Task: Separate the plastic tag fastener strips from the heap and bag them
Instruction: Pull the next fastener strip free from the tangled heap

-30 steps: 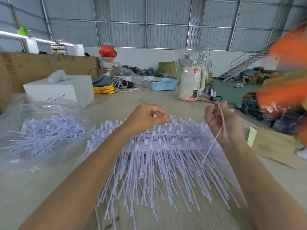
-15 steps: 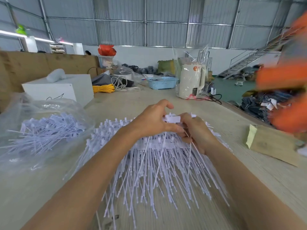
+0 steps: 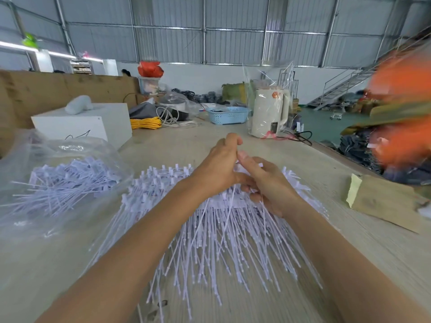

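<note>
Left hand (image 3: 221, 169) and right hand (image 3: 268, 187) meet over heap (image 3: 210, 229) on surface (image 3: 349, 252). Both grips pinch strips at heap top. Bag (image 3: 58, 183) sits left of grips. Risk: hard tug drags tangled strips along, scatters heap.

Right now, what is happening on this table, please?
A person sorts white plastic tag fastener strips. Both hands meet at the far edge of the heap: the left hand and the right hand pinch strips there. A clear bag on the left already holds many strips.
</note>
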`<state>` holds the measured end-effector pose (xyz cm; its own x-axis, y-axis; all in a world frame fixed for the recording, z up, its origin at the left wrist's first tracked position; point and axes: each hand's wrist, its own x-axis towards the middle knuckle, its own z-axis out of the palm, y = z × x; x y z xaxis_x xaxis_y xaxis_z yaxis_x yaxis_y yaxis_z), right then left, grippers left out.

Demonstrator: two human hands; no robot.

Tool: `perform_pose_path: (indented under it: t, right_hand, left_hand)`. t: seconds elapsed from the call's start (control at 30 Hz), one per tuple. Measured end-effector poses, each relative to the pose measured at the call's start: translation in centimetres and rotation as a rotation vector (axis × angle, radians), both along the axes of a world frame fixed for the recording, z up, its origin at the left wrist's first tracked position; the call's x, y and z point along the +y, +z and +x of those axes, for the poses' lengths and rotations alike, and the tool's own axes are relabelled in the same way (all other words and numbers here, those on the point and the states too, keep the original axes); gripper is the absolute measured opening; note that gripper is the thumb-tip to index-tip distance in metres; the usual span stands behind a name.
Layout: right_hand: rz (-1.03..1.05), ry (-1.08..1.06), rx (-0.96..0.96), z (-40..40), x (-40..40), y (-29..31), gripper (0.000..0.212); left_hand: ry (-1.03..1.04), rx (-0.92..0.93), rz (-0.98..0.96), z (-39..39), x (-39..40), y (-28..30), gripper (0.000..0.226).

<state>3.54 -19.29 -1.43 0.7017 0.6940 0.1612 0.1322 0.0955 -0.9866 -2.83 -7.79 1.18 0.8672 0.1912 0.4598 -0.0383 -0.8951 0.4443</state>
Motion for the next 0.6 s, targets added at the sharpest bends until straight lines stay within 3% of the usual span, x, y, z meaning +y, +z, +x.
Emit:
perform_pose_path:
  t: [0.2, 0.3, 0.4, 0.47, 0.6]
  right_hand:
    - [0.100, -0.012, -0.128, 0.4, -0.4, -0.2, 0.033]
    - [0.117, -0.084, -0.120, 0.7, -0.5, -0.2, 0.034]
    - [0.158, -0.114, -0.059, 1.1, -1.0, 0.1, 0.040]
    - [0.179, -0.092, -0.029, 1.2, -1.2, 0.2, 0.038]
    - [0.186, -0.057, -0.044, 1.2, -1.2, 0.4, 0.033]
  left_hand:
    - [-0.005, -0.047, -0.005, 0.0, -0.4, 0.1, 0.080]
    - [-0.053, 0.005, -0.123, -0.3, 0.0, 0.4, 0.080]
    - [-0.144, 0.036, -0.242, -0.8, 0.6, 0.9, 0.054]
    - [-0.156, 0.005, -0.170, -1.0, 0.8, 1.2, 0.037]
    - [-0.109, -0.093, 0.192, -1.1, 0.7, 1.5, 0.033]
